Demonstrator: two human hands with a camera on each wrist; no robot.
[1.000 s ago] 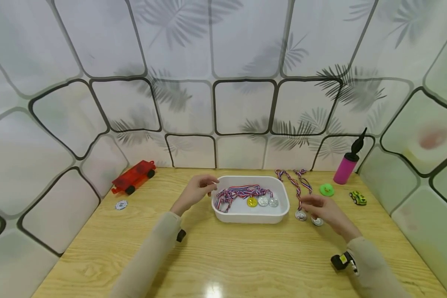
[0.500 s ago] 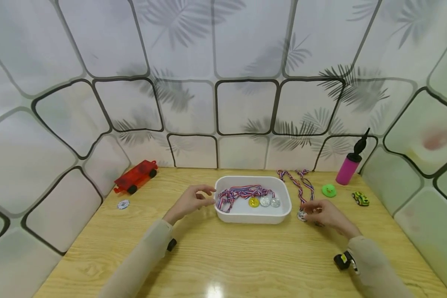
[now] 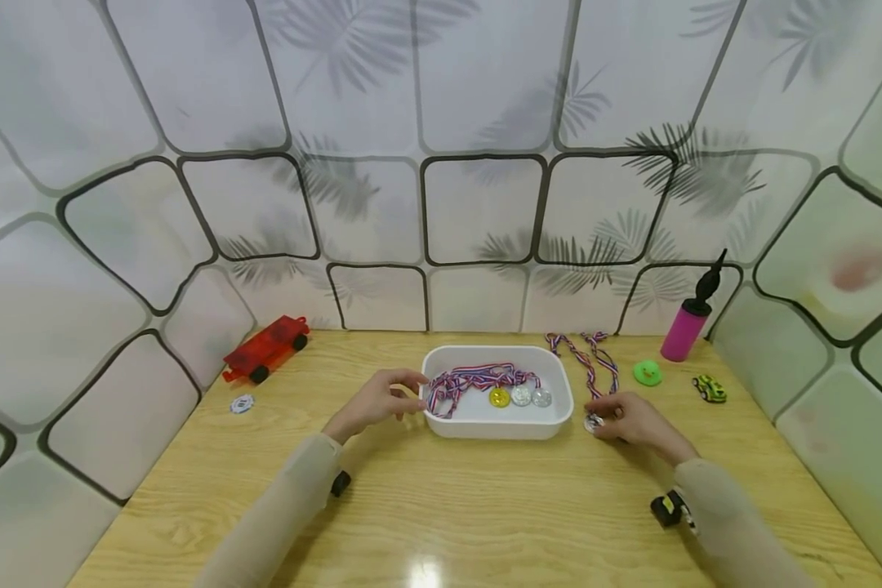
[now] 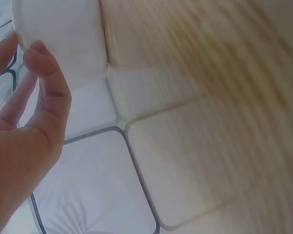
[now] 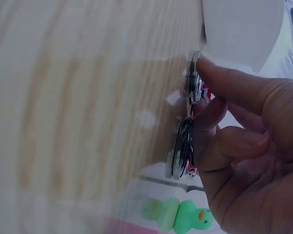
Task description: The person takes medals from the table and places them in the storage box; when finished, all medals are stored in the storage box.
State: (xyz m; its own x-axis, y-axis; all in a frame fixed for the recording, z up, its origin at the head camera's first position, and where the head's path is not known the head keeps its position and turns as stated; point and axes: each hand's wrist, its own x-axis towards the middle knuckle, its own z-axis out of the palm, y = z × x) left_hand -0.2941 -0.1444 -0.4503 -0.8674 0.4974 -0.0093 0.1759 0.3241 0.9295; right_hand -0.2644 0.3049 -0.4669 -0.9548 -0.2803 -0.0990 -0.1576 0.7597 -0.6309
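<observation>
Right now, at a pale wooden worktop [image 3: 441, 506], a person in beige sleeves works on a set of ribboned medals. The right hand [image 3: 632, 420] rests on the wood just right of the white tub [image 3: 496, 429], its fingertips [image 5: 219, 80] pinching two silver medals [image 5: 188, 122] that stand on edge against the board, as the right wrist view shows. Their striped ribbons [image 3: 595, 359] trail away from the hand toward the wall, lying loose on the wood.

The left hand [image 3: 378, 396] sits at the tub's left end, fingers loosely curled against its wall; the left wrist view is blurred, so it looks like a light steadying touch rather than a firm grasp, though that is hard to confirm. Inside the tub lie three more medals [image 3: 519, 397], one gold and two silver, with their ribbons bunched toward the left.

Done well, this pick-up probably calls for getting both discs fully off the wood before lifting, since thin metal on edge can slip out of a fingertip pinch. Lifting high enough for the long ribbons to clear the tub's rim would keep them from snagging or dragging, and the left hand's touch should stop the light tub from sliding.

Farther off stand a green duck toy [image 3: 647, 373], a pink pump bottle [image 3: 683, 331], a small yellow-green car [image 3: 709, 389], a red toy truck [image 3: 265, 349] and a poker chip [image 3: 241, 403].
</observation>
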